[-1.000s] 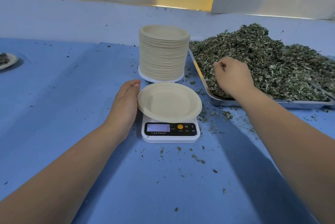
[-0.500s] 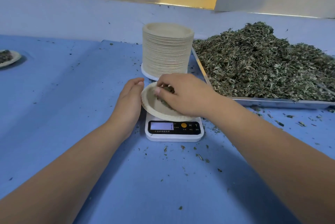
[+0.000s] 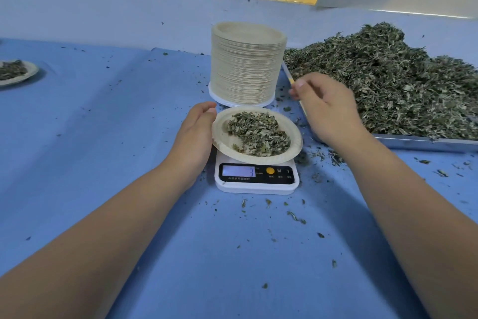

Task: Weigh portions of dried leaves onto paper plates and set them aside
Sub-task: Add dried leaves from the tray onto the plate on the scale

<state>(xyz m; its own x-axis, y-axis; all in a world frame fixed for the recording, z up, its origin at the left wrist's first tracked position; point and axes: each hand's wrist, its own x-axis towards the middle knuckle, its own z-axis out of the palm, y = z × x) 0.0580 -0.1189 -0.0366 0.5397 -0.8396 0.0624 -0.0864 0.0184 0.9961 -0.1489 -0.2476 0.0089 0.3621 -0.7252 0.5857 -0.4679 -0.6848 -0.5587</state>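
Blue cloth (image 3: 103, 163) bears the scale (image 3: 256, 188); left hand (image 3: 192, 137), slack-fingered, touches the plate (image 3: 219, 137) (atop it), right hand (image 3: 326, 109) hovers apparently empty.

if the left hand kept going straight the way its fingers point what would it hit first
Most likely the foot of the plate stack, just beyond the left hand, which lies beside the rim of the paper plate. Depth is unclear.
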